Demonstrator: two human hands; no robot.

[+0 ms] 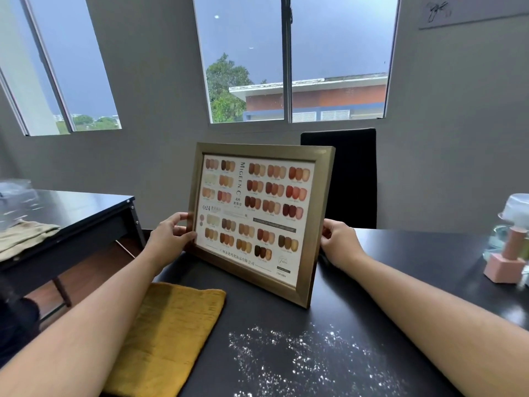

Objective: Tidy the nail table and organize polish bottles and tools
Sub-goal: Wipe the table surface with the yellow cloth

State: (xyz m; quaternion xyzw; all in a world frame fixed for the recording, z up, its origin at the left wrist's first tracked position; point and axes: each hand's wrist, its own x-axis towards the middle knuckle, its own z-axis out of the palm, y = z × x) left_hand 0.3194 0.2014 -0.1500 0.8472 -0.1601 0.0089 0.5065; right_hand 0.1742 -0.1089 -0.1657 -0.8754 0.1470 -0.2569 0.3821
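We hold the framed nail colour chart (254,222) upright with both hands, its lower edge resting on or hanging just above the black table (400,282) toward the far edge; we cannot tell which. Our left hand (171,236) clasps the frame's left side, thumb on the front moulding and fingers curled behind it, and our right hand (339,242) closes on the right side, most of its fingers hidden by the frame. Gripping both sides likely keeps the wide frame from twisting while we choose where it should stand. A folded mustard towel (169,339) lies at the table's near left corner, half over the edge, and white powder (300,353) is scattered along the near edge, so wiping seems yet to come. Near the right edge stands a pink polish bottle (506,259), with a clear, blurred container (515,213) just behind it. A black chair back (352,179) rises beyond the far edge.
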